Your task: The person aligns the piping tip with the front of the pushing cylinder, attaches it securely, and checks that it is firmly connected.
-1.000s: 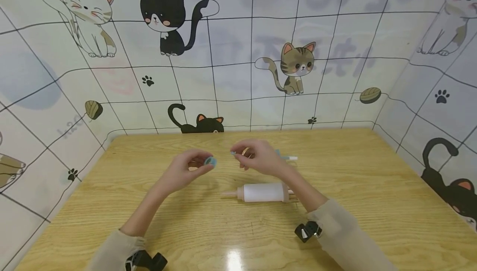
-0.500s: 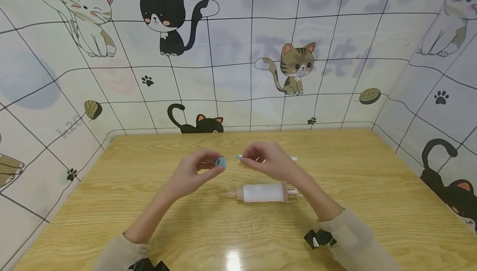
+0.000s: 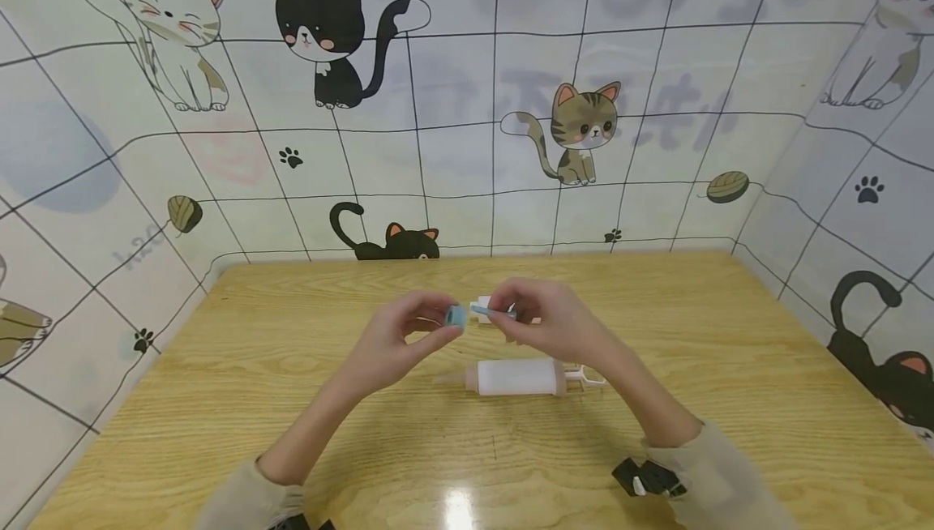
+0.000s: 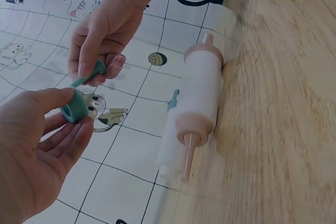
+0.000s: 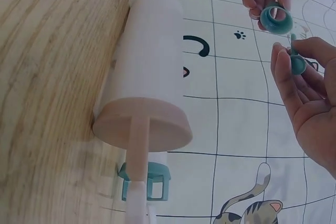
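My left hand (image 3: 394, 344) pinches a teal ring-shaped cap (image 3: 456, 318) between thumb and fingers. Its round opening shows in the right wrist view, where the cap (image 5: 269, 24) faces that camera. Just to the right, my right hand (image 3: 558, 323) pinches a small teal nozzle (image 4: 98, 68) with a thin stem and a wider round base. The stem points at the cap with a slight gap in the head view. Below the hands, a pink-and-white syringe-like dispenser (image 3: 516, 378) lies on its side, its tapered tip to the left.
Behind the pink-and-white dispenser lies a second white one with teal parts (image 5: 160, 179), partly covered by my right hand in the head view. The wooden table (image 3: 350, 449) meets a cat-print cloth wall (image 3: 452, 157) at the back and sides.
Both hands have shifted right, the left one further, bringing cap and nozzle closer together. The nozzle shows more fully in my right fingers, and the dispenser's handle is now uncovered.
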Demonstrator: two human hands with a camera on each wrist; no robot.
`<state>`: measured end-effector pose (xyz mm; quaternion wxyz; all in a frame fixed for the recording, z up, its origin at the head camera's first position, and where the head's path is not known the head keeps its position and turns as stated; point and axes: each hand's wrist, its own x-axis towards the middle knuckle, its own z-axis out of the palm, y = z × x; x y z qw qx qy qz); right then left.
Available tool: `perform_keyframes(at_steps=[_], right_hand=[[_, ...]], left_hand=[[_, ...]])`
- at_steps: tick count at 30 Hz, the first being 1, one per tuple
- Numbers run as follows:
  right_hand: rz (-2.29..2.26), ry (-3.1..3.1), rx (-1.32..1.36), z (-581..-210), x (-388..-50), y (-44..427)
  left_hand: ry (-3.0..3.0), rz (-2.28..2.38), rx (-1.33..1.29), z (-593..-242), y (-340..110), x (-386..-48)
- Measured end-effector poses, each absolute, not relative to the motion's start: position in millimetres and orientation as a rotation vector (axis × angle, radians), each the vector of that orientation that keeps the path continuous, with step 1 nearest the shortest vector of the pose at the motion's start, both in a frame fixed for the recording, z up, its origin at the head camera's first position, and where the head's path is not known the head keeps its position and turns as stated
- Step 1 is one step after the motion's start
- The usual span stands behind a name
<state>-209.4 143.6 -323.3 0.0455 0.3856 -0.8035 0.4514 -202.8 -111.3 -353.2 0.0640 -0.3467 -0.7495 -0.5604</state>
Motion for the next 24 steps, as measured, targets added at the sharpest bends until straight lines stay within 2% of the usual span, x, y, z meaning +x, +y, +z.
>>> perform_keyframes(at_steps=[24], right_hand=[[1.276,-2.316,1.305,-326,-204,153]], left_hand=[[-2.186,-1.825,-1.146,-344,-87,-197]])
